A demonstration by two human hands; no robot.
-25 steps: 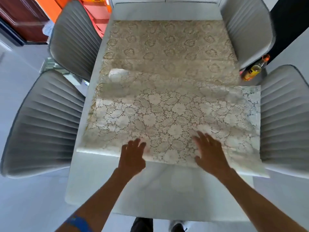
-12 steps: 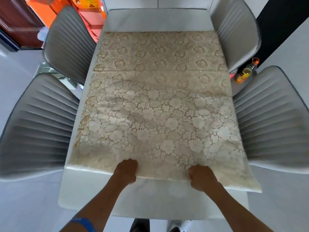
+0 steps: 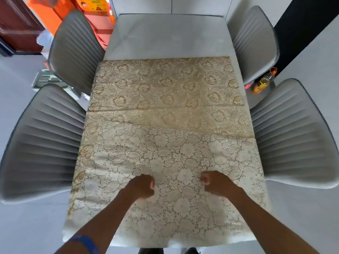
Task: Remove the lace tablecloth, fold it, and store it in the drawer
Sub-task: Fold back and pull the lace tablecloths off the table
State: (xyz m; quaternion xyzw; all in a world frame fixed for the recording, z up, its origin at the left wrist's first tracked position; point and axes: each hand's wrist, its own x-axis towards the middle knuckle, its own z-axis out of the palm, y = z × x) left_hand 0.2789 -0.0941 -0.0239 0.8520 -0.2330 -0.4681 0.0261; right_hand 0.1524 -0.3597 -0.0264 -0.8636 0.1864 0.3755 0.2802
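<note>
Near the front edge of the counter [image 3: 170,35] I have both fists on the lace tablecloth [image 3: 170,147], side by side with a small gap between them. My left hand [image 3: 142,186] is curled tight with cloth bunched under the knuckles, and my right hand [image 3: 213,182] is curled the same way, gripping the lace just to the right of it. Whether each thumb pinches a fold or only presses down, I cannot tell from this angle. On my left forearm sits a blue wristband [image 3: 86,243], low in the view. The tablecloth lies flat, doubled over itself: a paler cream layer covers the near half, and a more golden layer shows beyond a slanted fold line running across the middle. Its near edge hangs just over the near rim of the counter, while the far stretch of the counter is bare white. Four grey ribbed chairs stand tucked against the sides, two on the left [image 3: 42,140] and two on the right [image 3: 293,132]. Between the right-hand chairs, a bottle [image 3: 264,81] of yellow liquid with an orange cap stands on the floor. Far left I see a dark wooden door [image 3: 16,24] and some orange furniture [image 3: 55,13].
</note>
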